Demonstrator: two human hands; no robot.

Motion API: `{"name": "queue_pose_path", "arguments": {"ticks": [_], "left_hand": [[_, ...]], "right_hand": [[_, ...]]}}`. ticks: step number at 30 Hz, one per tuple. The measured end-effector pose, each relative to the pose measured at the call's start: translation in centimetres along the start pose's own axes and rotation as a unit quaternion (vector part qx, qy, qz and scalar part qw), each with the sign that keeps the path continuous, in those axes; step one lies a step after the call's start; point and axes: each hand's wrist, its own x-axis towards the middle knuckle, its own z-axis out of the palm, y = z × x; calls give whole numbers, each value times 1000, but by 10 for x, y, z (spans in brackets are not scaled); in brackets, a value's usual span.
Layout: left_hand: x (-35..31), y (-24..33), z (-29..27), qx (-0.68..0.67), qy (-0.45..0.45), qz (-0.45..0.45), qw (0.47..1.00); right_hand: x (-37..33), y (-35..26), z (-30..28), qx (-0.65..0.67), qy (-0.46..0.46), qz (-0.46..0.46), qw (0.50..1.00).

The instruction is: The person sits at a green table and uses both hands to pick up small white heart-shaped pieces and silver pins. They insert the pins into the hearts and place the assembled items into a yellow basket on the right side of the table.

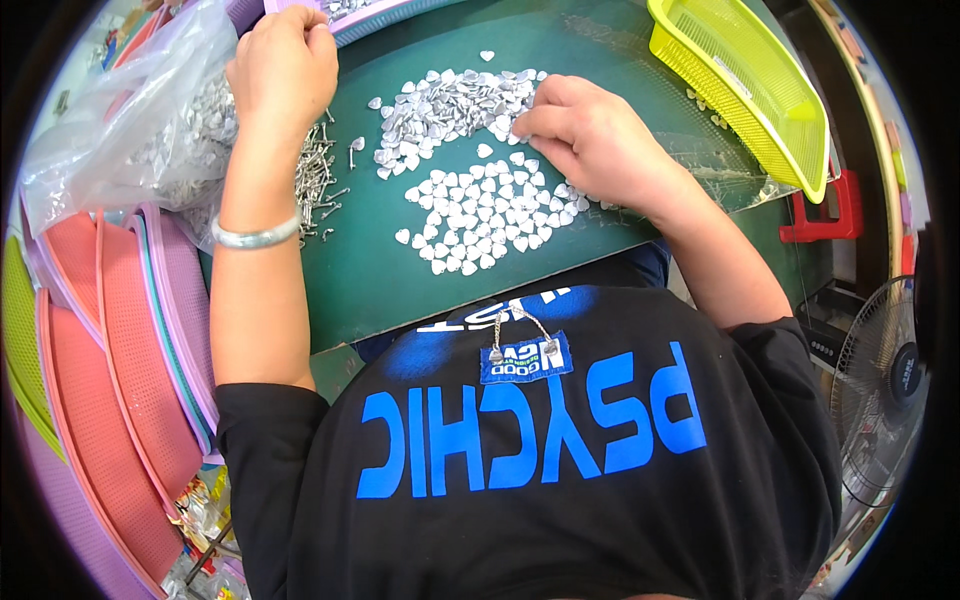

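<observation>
My right hand is at the right edge of a heaped pile of small silver heart-shaped pieces, its thumb and fingertips pinched together against the nearest ones. Whether a piece is between them is hidden. Closer to me, many pale hearts lie spread in one layer. My left hand, with a pale bangle on its wrist, is up by the near rim of a purple basket. Its fingers are curled closed, and what they hold cannot be seen. Small metal pins are heaped beside the left forearm.
A clear plastic bag of metal parts sits at the left. Pink and purple baskets are stacked below it. On the green tabletop, a yellow-green basket stands far right. A red stool and a fan are beyond the table's right side.
</observation>
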Motion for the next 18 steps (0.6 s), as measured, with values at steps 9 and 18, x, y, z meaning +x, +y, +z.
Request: {"name": "queue_pose_path", "arguments": {"ticks": [9,18], "left_hand": [[-68,76,-15,-237,-159,185,940],[-76,88,-9,-232,-233,165,930]], "right_hand": [[-1,2,0,-7,-11,-22,1000],[-3,-1,-4,34,-27,16,999]]}}
